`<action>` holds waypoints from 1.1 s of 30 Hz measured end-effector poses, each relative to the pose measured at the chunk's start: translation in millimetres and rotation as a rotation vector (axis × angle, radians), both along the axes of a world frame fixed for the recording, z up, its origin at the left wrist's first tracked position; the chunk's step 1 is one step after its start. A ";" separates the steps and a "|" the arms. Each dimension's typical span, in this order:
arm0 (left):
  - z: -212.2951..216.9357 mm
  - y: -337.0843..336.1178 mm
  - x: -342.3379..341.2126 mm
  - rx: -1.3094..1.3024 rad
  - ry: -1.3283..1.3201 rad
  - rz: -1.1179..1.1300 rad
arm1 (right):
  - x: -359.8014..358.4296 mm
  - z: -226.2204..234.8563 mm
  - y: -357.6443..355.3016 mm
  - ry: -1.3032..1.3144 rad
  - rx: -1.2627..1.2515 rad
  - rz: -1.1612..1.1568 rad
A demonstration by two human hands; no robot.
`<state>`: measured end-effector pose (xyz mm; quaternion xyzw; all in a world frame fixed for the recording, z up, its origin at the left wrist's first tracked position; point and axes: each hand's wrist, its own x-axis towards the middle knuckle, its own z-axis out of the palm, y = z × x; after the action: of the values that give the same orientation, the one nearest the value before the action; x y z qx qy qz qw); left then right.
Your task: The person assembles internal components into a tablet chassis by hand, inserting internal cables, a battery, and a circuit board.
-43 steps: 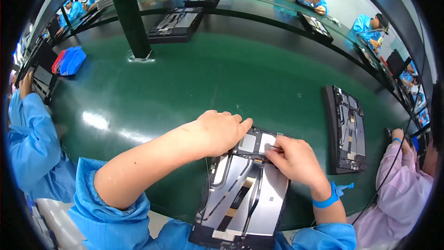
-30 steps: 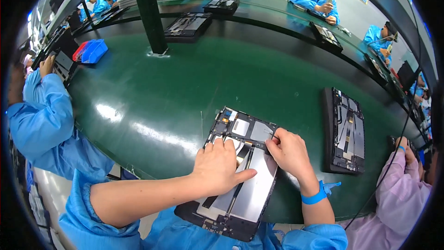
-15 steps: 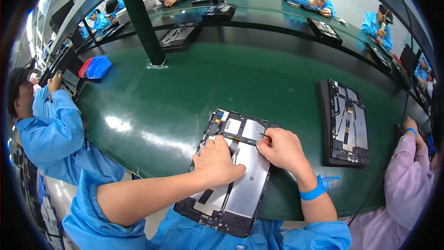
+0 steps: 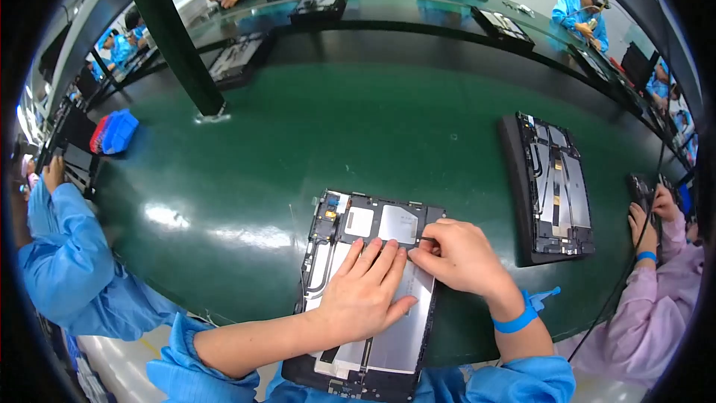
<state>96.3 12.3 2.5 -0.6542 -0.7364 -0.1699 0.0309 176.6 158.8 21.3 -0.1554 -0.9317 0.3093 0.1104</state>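
An opened tablet (image 4: 412, 328), its silver battery panels and black inner frame bare, lies before me at the table's near edge. Across its middle rests my left hand (image 4: 365, 291), palm down, with the fingers stretched out and slightly apart. My right hand (image 4: 464, 255) is at the tablet's right edge, just below the two pale upper plates. Its thumb and forefinger are pinched together at a dark spot on the frame; whatever they grip is too small to tell. A blue band (image 4: 520, 315) circles my right wrist.
A second opened tablet (image 4: 556, 186) lies on a black stand (image 4: 516, 201) to the right. Blue and red bins (image 4: 118, 132) stand at the left by a green post (image 4: 175, 45). A co-worker's pink sleeve (image 4: 634, 321) is at the right, and more people sit across the green table (image 4: 298, 127).
My left hand has flattened, its fingers now stretched toward the tablet's upper part. The right hand stays pinched at the right edge. The whole view has shifted somewhat.
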 end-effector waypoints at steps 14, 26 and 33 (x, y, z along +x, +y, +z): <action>-3.7 1.3 -2.2 0.045 -0.047 -0.019 | 11.3 5.6 9.6 -0.155 -0.279 -0.037; -0.8 0.1 1.1 0.002 -0.075 -0.034 | 16.3 -3.6 8.5 -0.050 -0.211 -0.007; 0.7 1.2 -1.7 -0.026 -0.070 -0.054 | 13.7 -7.0 8.5 0.036 -0.173 -0.008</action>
<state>94.6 13.5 3.2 -0.6677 -0.7213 -0.1838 -0.0079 190.3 167.2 14.3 -0.1625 -0.8988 0.3908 0.1145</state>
